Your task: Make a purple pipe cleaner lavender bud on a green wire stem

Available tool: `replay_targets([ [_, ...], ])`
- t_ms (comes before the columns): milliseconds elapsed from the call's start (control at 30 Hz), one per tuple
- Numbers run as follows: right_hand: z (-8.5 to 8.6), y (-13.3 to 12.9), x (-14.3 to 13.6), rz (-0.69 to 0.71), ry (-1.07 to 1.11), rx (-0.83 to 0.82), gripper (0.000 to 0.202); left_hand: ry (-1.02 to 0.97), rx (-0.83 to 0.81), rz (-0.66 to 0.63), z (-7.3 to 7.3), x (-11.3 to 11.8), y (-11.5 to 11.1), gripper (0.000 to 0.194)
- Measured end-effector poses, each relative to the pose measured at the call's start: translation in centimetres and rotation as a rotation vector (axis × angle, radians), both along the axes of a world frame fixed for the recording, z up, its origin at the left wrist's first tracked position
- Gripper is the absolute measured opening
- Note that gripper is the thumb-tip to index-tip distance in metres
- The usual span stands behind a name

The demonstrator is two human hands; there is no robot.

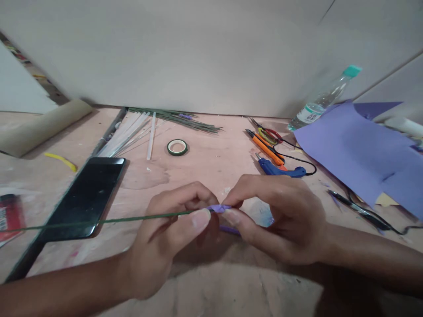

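Observation:
Between finger and thumb, my left hand (175, 229) pinches a long thin green stem (132, 218) that stretches out to the left edge. At the stem's right end sits a small purple paper piece (218, 208), folded or wrapped around it. My right hand (274, 215) is closed on that purple piece, its thumb and index fingertips pressing on it. Both sets of fingertips almost meet above the tabletop. A narrow purple strip (230, 230) shows just below the right thumb; whether it joins the held piece I cannot tell.
Behind my hands lie a green tape roll (177, 147), glue sticks (125, 134), green stems (178, 119) and a phone (92, 193). To the right are scissors (269, 135), an orange tool (269, 149), a blue glue gun (280, 168), purple sheets (350, 145), a pen (358, 209) and a bottle (317, 103).

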State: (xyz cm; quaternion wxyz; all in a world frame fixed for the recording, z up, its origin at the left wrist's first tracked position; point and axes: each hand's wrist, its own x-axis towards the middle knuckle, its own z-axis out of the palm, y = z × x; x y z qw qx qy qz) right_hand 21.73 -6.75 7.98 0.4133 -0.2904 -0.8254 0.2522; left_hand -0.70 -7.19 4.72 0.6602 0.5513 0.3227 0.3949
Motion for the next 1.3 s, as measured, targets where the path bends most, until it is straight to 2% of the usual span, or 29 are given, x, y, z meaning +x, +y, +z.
replay_targets([
  [167, 0.0, 0.0, -0.2, -0.001, 0.07, -0.108, 0.009, 0.023, 0.133, 0.18, 0.0, 0.0, -0.1, 0.003],
  [267, -0.1, 0.0, -0.3, 0.033, 0.112, -0.148, 0.008, 0.102, 0.26, 0.217, 0.7, 0.3, -0.1, 0.008],
  [367, -0.2, -0.2, -0.3, 0.03, 0.118, -0.124, 0.009, 0.168, 0.314, 0.243, 1.2, 0.6, 0.1, 0.013],
  [600, -0.8, -0.1, -0.3, 0.004, 0.102, 0.078, 0.014, 0.19, 0.269, 0.259, 1.7, 0.9, 0.4, 0.014],
  [800, -1.0, -0.1, -0.3, 0.005, 0.08, 0.093, 0.018, 0.208, 0.172, 0.247, 1.9, 1.0, 0.6, 0.013],
  [933, -1.1, -0.1, -0.3, -0.032, 0.016, 0.118, 0.018, 0.198, 0.061, 0.211, 1.5, 0.8, 0.6, 0.014],
  [1033, -1.0, -0.1, -0.3, -0.088, -0.08, 0.075, 0.016, 0.22, 0.002, 0.228, 1.1, 0.7, 0.6, 0.015],
  [1133, -1.0, 0.0, -0.3, -0.1, -0.136, 0.032, 0.013, 0.228, -0.011, 0.242, 0.8, 0.7, 0.6, 0.014],
  [1233, -1.4, 0.3, -0.2, -0.08, -0.107, 0.004, 0.006, 0.208, -0.029, 0.246, 0.7, 0.9, 0.8, 0.015],
  [1300, -1.9, 0.5, -0.1, -0.071, -0.083, 0.03, 0.008, 0.178, -0.036, 0.256, 0.6, 1.0, 0.9, 0.015],
])
